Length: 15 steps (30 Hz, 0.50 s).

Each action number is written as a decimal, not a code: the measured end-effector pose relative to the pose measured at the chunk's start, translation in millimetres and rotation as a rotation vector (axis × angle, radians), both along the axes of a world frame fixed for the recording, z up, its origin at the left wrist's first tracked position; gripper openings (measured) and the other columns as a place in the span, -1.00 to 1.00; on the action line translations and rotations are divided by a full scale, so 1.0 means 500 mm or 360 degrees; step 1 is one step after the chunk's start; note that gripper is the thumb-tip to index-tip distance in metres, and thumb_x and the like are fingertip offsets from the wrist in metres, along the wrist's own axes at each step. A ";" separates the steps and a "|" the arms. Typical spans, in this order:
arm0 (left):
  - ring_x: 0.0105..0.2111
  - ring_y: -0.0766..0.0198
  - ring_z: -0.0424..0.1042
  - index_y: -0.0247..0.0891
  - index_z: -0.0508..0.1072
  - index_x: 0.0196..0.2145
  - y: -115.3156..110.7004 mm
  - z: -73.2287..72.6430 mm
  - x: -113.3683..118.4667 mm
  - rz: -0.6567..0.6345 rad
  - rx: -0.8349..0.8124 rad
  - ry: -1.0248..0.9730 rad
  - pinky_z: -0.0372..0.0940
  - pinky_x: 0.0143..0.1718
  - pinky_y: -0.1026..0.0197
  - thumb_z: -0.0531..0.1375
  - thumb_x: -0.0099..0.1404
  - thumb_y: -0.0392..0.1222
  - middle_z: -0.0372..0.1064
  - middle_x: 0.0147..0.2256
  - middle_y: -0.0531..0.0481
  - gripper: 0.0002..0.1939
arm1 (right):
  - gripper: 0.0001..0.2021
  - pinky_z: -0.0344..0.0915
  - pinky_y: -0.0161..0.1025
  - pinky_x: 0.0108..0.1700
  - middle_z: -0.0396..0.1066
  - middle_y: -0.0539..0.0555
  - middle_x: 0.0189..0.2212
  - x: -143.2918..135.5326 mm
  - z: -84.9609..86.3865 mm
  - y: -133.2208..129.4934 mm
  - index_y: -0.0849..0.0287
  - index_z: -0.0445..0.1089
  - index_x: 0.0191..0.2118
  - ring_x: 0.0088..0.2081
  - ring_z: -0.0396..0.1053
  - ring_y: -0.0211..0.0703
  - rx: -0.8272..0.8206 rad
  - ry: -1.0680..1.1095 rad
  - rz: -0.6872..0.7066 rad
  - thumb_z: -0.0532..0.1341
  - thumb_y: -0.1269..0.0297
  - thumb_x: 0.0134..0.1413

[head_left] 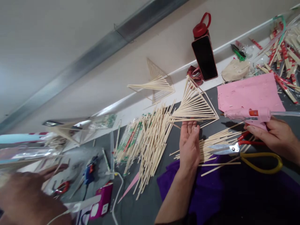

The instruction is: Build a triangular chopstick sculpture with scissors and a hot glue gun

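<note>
My left hand (190,143) grips the lower edge of a fan-like frame (197,104) built from thin wooden sticks; its fingertips are partly hidden behind the sticks. In my right hand (278,134) is a pink hot glue gun (250,115), its nozzle pointing left towards the frame and apart from it. A clear glue stick (284,113) juts from the gun's back. Scissors (231,148) with one red and one yellow handle lie below, across loose sticks (217,137).
A heap of sticks (154,140) lies left of my hand. Pink paper (252,92) lies behind the gun. A phone (205,57) leans on a red-capped bottle (200,29). Another stick frame (154,84) stands by the wall. Another person's blurred hand (28,197) is at left.
</note>
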<state>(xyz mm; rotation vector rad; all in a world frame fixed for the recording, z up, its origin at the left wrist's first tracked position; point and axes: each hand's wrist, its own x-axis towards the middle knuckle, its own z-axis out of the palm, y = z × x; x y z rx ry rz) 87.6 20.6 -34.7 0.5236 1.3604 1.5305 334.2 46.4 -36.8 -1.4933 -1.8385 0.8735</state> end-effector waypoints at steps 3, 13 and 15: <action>0.25 0.18 0.24 -0.11 0.47 -0.11 0.006 0.009 0.001 0.0020 0.0023 -0.0065 0.17 0.24 0.19 0.39 0.07 -0.22 0.39 0.09 -0.06 -0.60 | -0.73 0.36 -0.08 -0.37 0.52 0.13 -0.44 -0.002 0.000 0.000 0.06 0.47 -0.44 -0.39 0.49 0.05 -0.0001 0.0032 0.0015 0.18 0.01 0.09; 0.14 0.18 0.35 -0.18 0.51 -0.19 0.020 0.038 0.006 -0.0041 0.0071 -0.0118 0.19 0.23 0.14 0.39 0.07 -0.24 0.42 0.06 -0.08 -0.69 | -0.75 0.34 -0.09 -0.37 0.50 0.09 -0.50 -0.008 0.009 0.000 0.03 0.40 -0.50 -0.44 0.45 0.00 -0.0030 0.0053 0.0061 0.17 0.04 0.10; 0.14 0.17 0.36 -0.18 0.51 -0.20 0.019 0.040 0.004 -0.0049 0.0064 -0.0117 0.17 0.24 0.11 0.39 0.07 -0.23 0.42 0.05 -0.07 -0.70 | -0.75 0.34 -0.09 -0.36 0.50 0.09 -0.49 -0.009 0.007 -0.001 0.03 0.40 -0.50 -0.43 0.45 0.00 -0.0021 0.0046 0.0085 0.16 0.05 0.11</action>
